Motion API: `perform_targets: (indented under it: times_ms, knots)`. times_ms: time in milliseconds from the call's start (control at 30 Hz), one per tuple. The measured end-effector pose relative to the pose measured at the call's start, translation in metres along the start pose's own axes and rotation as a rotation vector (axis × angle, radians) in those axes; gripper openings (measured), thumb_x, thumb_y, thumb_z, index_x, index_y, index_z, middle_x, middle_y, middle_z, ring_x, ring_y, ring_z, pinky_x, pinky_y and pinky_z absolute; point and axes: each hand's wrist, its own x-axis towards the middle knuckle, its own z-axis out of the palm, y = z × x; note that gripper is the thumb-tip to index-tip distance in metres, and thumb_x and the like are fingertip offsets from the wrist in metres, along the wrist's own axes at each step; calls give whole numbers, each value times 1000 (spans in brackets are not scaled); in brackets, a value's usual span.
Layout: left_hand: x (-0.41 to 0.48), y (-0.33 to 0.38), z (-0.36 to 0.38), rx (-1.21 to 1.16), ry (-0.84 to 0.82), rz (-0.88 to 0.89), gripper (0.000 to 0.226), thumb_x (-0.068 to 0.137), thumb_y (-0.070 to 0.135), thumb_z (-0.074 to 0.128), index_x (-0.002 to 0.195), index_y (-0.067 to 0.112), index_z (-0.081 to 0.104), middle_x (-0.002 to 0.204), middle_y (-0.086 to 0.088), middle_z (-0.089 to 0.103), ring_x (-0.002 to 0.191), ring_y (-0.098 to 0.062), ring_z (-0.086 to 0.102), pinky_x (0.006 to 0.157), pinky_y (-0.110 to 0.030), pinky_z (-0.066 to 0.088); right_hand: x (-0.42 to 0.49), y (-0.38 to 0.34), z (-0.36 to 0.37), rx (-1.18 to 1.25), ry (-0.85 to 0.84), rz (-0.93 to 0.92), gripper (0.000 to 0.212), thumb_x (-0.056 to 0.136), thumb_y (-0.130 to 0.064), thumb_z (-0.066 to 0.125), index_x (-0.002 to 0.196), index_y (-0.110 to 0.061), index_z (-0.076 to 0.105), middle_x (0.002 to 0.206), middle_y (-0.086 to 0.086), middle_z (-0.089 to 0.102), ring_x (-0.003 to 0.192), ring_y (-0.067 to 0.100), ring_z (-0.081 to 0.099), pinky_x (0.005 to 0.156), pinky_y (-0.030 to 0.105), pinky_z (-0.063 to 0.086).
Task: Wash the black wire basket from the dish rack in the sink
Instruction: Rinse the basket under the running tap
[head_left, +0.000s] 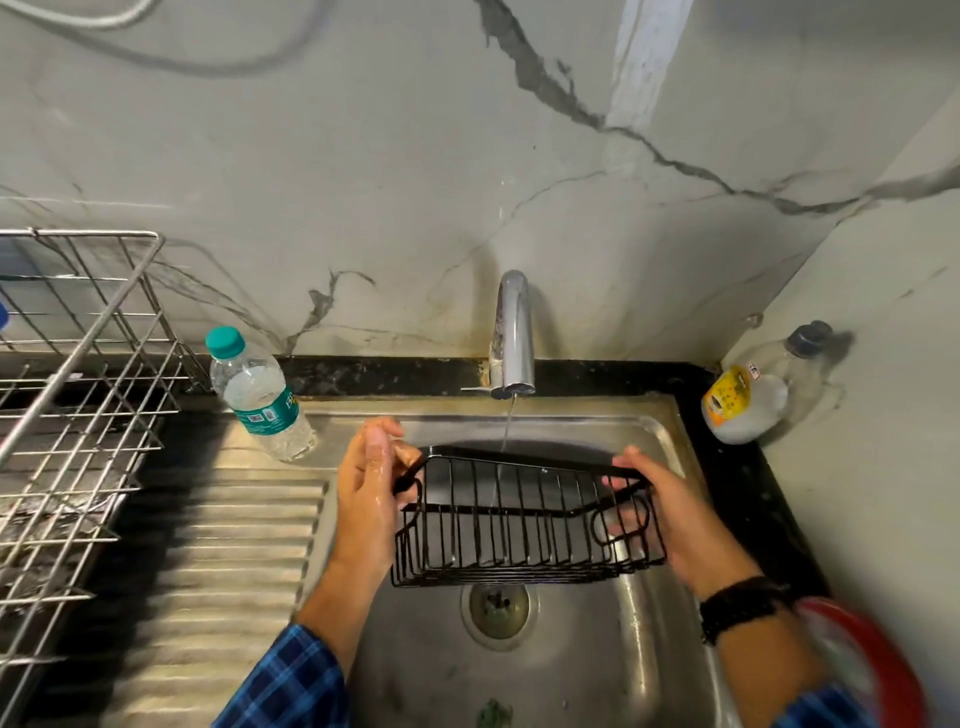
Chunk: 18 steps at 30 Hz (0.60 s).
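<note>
Over sink (660, 431), black wire basket (519, 519) between hands: left hand (371, 486), right hand (670, 512) each gripping one end.

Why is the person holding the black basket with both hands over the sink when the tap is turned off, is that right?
Not quite. The head view shows the tap is on: a thin stream falls onto the black basket. The left hand and right hand do hold it over the sink.

the black wire basket (524, 519) is hanging tilted over the steel sink (655, 431), its open top facing twelve o'clock, a thin water stream falling into it.
</note>
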Motion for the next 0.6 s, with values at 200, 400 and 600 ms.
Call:
perform_targets:
  times_ms: [200,400,600]
  knots:
    - [8,-5,-14,-9,66,-62,55,72,83,61,67,28,66,61,8,56,58,-12,48,54,-29,36,-10,21,12,251,-175,257,75,84,-83,36,117,-27,73,110,13,72,102,42,66,80,64,54]
    - [21,7,-16,161,161,-151,53,99,57,39,79,22,73,81,3,74,76,-14,65,76,-27,53,-10,8,39,256,-100,69,77,74,-84,47,123,-27,65,77,3,53,51,12,41,43,19,32]
    - [17,17,-32,-260,152,-854,57,89,69,45,102,19,70,85,-7,65,68,-27,63,67,-40,49,-11,-9,62,154,64,-42,45,92,-64,53,113,-26,68,84,-2,44,61,9,37,37,19,28]
